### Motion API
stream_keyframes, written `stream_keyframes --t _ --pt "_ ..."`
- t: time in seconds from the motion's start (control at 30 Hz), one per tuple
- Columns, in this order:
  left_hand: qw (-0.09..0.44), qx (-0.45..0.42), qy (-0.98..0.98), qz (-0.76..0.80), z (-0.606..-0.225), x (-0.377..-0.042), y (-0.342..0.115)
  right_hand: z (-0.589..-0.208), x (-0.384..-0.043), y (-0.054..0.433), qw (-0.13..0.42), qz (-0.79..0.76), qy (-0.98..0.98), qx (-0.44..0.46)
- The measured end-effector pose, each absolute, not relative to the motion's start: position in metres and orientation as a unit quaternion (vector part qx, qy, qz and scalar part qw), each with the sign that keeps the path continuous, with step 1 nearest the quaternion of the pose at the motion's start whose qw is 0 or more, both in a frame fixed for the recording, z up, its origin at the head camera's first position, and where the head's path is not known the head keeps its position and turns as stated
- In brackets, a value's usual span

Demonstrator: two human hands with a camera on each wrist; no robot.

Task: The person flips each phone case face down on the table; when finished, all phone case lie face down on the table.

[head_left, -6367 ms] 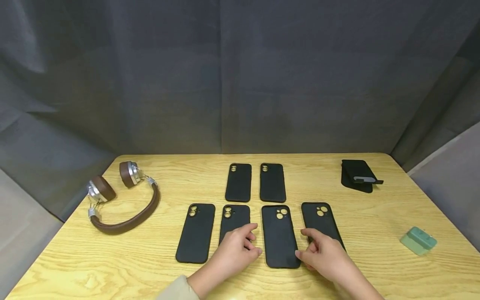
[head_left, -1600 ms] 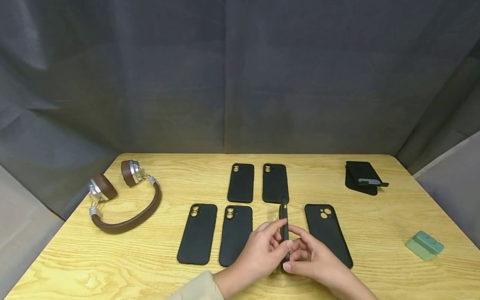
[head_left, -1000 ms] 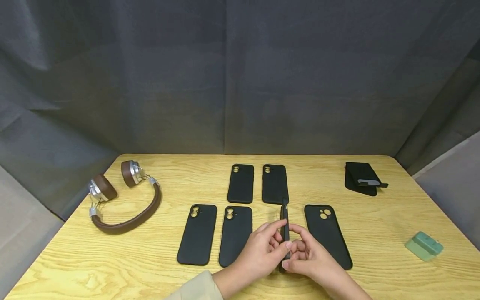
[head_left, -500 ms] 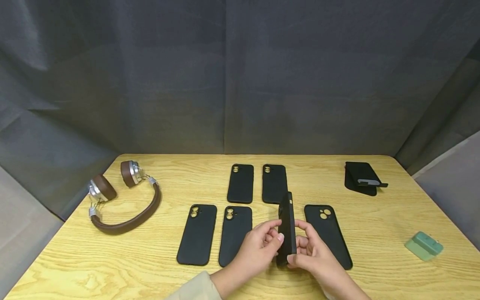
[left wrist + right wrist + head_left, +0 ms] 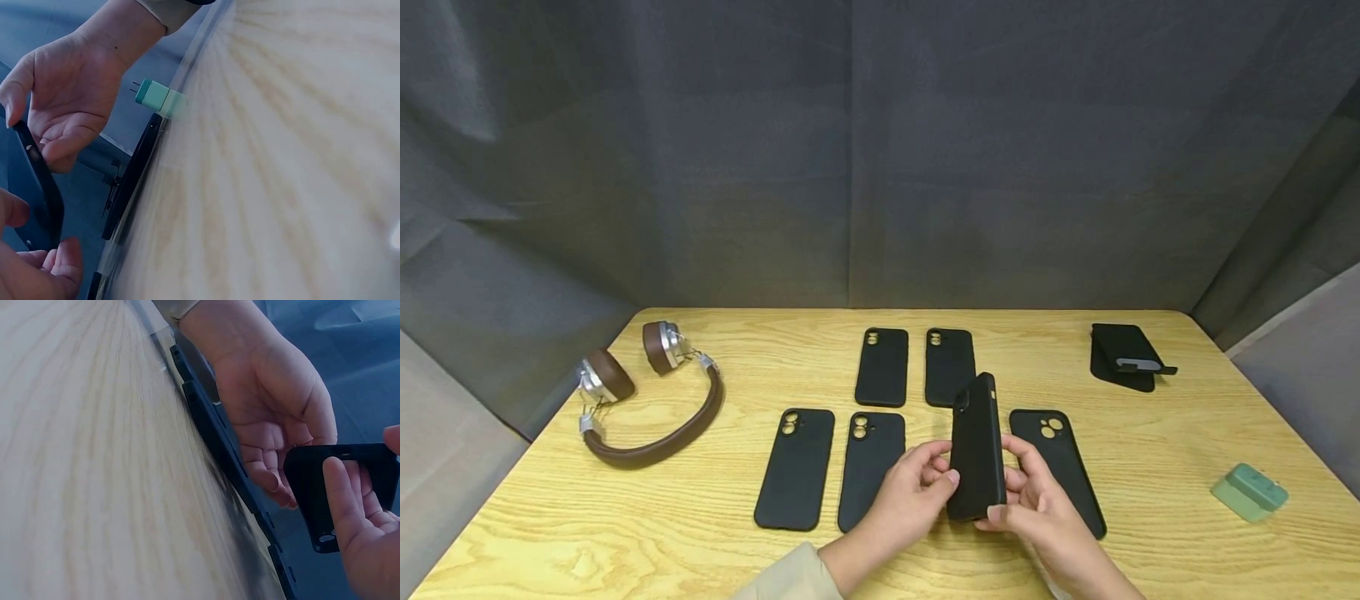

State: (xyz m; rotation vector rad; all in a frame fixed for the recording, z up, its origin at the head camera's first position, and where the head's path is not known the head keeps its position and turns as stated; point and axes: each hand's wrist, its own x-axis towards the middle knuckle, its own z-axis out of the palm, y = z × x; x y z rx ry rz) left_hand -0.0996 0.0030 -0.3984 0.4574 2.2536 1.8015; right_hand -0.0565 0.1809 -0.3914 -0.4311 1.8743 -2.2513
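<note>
Between my two hands a black phone case point(image 5: 977, 450) is held up off the table, tilted, its back and right side facing the head view. My left hand point(image 5: 913, 492) pinches its left edge with thumb and fingers. On the other side my right hand point(image 5: 1041, 512) grips it, thumb at the lower corner. The right wrist view shows the right hand's fingers point(image 5: 344, 494) inside the hollow case. Two black cases point(image 5: 793, 471) point(image 5: 872, 467) lie left of my hands, one point(image 5: 1060, 471) lies behind the right hand, and two more point(image 5: 882, 367) point(image 5: 950, 362) farther back.
Brown headphones point(image 5: 655, 446) lie at the left of the wooden table point(image 5: 647, 533). A black flat object with a grey strip point(image 5: 1123, 350) is at the back right. A green charger plug point(image 5: 1251, 490) is at the right. Dark curtains hang behind.
The case that lay flat between my hands was lifted and held edge-on. Over the last second it has turned, bringing its back into view, while my hands have moved slightly apart.
</note>
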Motion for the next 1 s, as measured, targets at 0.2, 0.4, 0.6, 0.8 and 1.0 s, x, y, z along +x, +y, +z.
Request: stream_keyframes --t 0.2,0.4,0.6,0.8,1.0 --pt "0.142 0.165 0.734 0.644 -0.402 -0.1 0.003 -0.392 -0.056 0.183 0.091 -0.764 0.623 -0.142" --pt "0.14 0.161 0.717 0.663 -0.4 -0.099 0.0 -0.39 -0.054 0.184 0.08 -0.766 0.627 -0.12" --pt "0.122 0.157 0.703 0.683 -0.397 -0.099 -0.006 -0.39 -0.051 0.19 0.102 -0.761 0.634 -0.088" --pt "0.103 0.158 0.702 0.687 -0.395 -0.098 -0.011 -0.389 -0.049 0.193 0.121 -0.716 0.688 -0.022" --pt "0.106 0.157 0.702 0.686 -0.397 -0.098 -0.013 -0.388 -0.05 0.195 0.141 -0.688 0.712 0.016"
